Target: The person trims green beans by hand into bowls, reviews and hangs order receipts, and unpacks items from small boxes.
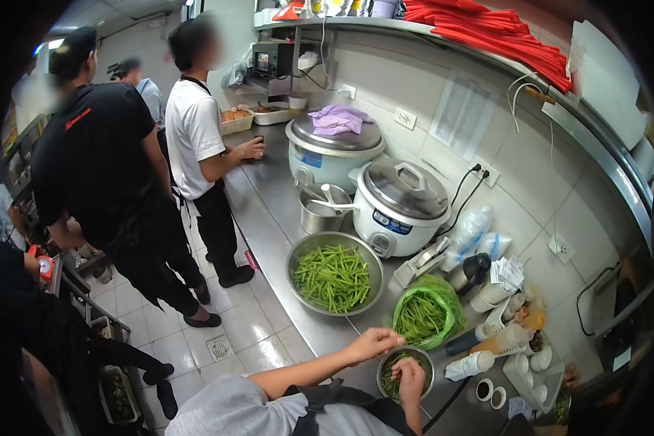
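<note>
My left hand (373, 344) is closed, fingertips pinched together, between the large bowl and the small one; what it holds, if anything, is too small to name. Over the small metal bowl (430, 379) my right hand (410, 376) is closed too, its fingers curled, and its contents cannot be made out. Green scraps (392, 372) lie in that small bowl. Cut green beans (332, 277) fill a large metal bowl (293, 254) on the counter. Beyond my hands, a green plastic bag (450, 320) stands open with long green beans (420, 314) inside.
Two rice cookers (403, 196) stand along the wall, beside a metal pot (320, 218). Bottles and cups (506, 338) crowd the right side. A person in white (196, 134) stands at the counter's far end; another in black (94, 160) is at left.
</note>
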A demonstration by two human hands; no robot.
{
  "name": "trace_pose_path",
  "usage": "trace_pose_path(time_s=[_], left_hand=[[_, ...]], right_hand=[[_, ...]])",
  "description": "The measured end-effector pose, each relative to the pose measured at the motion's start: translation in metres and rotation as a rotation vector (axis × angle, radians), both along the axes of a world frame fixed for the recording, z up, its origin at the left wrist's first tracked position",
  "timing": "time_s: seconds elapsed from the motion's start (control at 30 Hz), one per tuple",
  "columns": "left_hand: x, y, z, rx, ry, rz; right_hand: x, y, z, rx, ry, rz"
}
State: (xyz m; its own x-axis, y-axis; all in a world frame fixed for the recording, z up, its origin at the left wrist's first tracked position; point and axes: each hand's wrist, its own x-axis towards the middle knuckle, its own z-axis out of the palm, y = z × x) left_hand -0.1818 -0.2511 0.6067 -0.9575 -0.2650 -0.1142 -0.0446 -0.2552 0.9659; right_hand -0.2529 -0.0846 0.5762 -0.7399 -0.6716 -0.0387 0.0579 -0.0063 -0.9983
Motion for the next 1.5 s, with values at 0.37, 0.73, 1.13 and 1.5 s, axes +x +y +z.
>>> trace_pose_path(time_s=[0.37,0.73,1.13,1.5], left_hand=[[-0.023,-0.023,0.029,0.039,-0.005,0.038],[-0.045,-0.008,0.022,-0.098,-0.008,0.026],[-0.050,-0.007,-0.009,0.033,-0.304,-0.311],[-0.071,-0.004,0.002,-0.796,0.047,0.063]], right_hand=[[-0.011,0.001,0.015,-0.040,-0.165,0.001],[-0.006,-0.018,0.023,-0.057,-0.013,-0.049],[0.003,-0.025,0.044,0.048,0.435,-0.111],[-0.020,-0.022,0.027,0.277,0.540,-0.098]])
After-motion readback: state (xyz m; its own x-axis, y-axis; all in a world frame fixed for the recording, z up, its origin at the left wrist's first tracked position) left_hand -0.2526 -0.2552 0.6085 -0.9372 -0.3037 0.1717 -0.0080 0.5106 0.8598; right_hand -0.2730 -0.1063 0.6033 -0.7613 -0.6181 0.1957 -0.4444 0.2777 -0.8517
